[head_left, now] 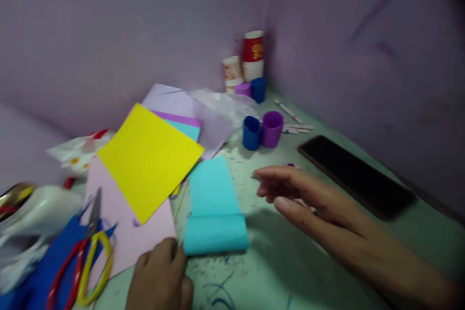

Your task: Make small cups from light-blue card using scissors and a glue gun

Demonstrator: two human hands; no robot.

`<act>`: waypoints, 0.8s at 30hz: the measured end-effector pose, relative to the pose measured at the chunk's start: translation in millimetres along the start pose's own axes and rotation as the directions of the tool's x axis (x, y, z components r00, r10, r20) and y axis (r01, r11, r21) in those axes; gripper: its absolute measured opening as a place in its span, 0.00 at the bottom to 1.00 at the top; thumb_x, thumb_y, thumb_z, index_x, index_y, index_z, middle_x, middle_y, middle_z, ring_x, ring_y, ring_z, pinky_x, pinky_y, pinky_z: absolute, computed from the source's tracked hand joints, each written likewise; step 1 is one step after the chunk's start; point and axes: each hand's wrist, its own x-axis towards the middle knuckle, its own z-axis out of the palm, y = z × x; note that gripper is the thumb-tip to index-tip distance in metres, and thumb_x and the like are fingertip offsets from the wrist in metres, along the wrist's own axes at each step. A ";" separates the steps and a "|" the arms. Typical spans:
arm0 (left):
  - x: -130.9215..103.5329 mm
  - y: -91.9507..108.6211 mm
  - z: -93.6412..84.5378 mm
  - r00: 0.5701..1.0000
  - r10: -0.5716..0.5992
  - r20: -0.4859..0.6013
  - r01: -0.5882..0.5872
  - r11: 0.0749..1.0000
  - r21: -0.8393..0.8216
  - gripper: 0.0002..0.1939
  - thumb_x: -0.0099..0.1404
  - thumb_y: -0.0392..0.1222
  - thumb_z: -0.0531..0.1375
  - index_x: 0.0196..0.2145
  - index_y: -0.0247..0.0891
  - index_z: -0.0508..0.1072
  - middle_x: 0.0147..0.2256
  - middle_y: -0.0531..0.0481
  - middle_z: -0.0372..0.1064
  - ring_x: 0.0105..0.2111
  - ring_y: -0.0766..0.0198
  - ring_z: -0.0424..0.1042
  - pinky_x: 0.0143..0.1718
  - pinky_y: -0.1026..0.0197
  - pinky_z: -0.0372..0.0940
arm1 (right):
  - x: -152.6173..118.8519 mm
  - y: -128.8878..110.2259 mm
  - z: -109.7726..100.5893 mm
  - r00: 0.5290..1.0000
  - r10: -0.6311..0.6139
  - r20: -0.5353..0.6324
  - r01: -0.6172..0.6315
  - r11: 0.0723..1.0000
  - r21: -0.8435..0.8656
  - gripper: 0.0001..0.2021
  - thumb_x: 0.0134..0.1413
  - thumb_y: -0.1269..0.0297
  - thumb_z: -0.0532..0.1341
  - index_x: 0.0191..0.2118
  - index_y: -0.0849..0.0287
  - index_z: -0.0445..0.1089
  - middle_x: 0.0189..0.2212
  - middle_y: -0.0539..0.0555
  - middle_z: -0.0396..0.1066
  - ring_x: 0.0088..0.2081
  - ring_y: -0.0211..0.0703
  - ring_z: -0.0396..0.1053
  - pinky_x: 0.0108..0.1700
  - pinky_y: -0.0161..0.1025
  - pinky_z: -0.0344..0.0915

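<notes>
Turquoise paper [214,189] lies at the centre of the frame, slightly low, its flat strip running up and down the picture and its rolled end [216,235] nearest the person. That roll's own axis crosses left to right, between the two hands. The left hand [160,276], at the bottom left of centre, is nearer, its fingers bent just beside the roll's left end; whether they touch it or grip anything cannot be told. The right hand [312,198] is apart from the paper, reaching in from the lower right, fingers extended and the thumb spread moderately wide below them. A pale bit shows by the thumb, too blurred to identify. A yellow sheet [148,160] lies at the strip's upper left, a phone [358,174] beyond the right hand.
</notes>
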 end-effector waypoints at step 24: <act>-13.9 13.7 9.9 0.879 -0.196 -0.435 -0.006 0.907 -0.422 0.12 0.62 0.36 0.50 0.39 0.38 0.71 0.27 0.52 0.68 0.28 0.59 0.60 0.45 0.51 0.51 | 93.7 -25.0 95.2 0.739 0.288 0.609 -0.023 0.914 -0.405 0.25 0.62 0.46 0.43 0.39 0.52 0.74 0.40 0.52 0.74 0.44 0.46 0.70 0.51 0.43 0.65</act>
